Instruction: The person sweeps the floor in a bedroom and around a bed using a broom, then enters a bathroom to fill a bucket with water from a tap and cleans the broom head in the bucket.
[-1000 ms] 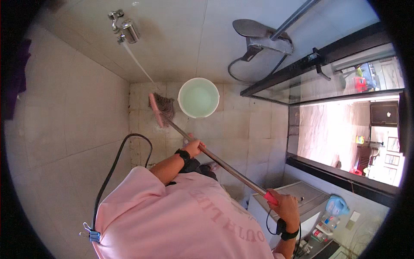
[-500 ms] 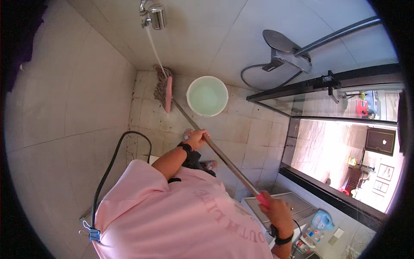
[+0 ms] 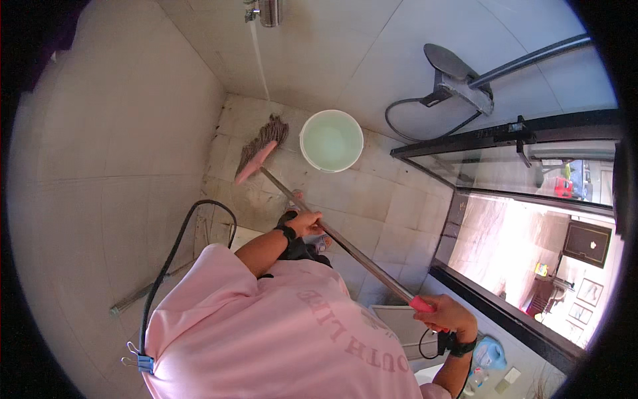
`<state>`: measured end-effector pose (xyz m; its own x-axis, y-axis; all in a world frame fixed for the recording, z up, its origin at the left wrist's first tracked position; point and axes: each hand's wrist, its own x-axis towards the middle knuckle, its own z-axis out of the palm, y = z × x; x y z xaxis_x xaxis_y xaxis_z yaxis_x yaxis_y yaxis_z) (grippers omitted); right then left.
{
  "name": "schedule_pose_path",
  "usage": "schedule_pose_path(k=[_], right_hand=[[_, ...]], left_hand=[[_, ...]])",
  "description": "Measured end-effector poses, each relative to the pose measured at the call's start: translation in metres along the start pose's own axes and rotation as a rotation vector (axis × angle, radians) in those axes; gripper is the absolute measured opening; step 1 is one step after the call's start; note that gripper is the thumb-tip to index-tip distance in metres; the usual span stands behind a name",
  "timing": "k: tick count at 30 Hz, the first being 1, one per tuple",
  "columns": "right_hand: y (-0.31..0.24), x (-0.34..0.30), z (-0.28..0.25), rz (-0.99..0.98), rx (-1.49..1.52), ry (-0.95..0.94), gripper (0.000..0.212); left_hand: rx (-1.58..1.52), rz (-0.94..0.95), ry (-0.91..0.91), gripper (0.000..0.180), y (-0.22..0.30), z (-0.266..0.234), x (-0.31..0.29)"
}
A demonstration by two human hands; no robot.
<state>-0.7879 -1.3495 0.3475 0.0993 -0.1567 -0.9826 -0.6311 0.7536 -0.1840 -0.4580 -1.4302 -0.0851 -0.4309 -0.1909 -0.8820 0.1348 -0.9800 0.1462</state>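
Now, entries relative to the bucket:
Broom (image 3: 266, 143): bristle head on the wet floor tiles just left of the bucket (image 3: 331, 140); earlier it lay closer, touching the rim side.
Left hand (image 3: 307, 221): closed round the metal shaft, below the bucket.
Right hand (image 3: 450, 314): closed on the pink grip end, well below-right of the bucket.
Water stream (image 3: 260, 56): falls from the tap (image 3: 268, 10) above-left of the bucket.
Change: over 2 earlier views the head swept leftward; scrubbing looks under way.
Shower head (image 3: 449, 64): right of the bucket.

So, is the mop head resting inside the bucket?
No, the mop head lies on the tiled floor to the left of the white bucket, apart from it.
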Motion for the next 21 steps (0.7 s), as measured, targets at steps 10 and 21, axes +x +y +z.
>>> schedule_pose_path(k=[10,21], right_hand=[[0.092,-0.013,-0.022,-0.064,0.077,-0.013,0.043],[0.138,0.009,-0.030,-0.258,0.131,0.045,0.053]], left_hand=[[0.342,0.237,0.011,0.029,-0.078,0.016,-0.033],[-0.114,0.398,0.169,0.020,-0.033,0.040,-0.090]])
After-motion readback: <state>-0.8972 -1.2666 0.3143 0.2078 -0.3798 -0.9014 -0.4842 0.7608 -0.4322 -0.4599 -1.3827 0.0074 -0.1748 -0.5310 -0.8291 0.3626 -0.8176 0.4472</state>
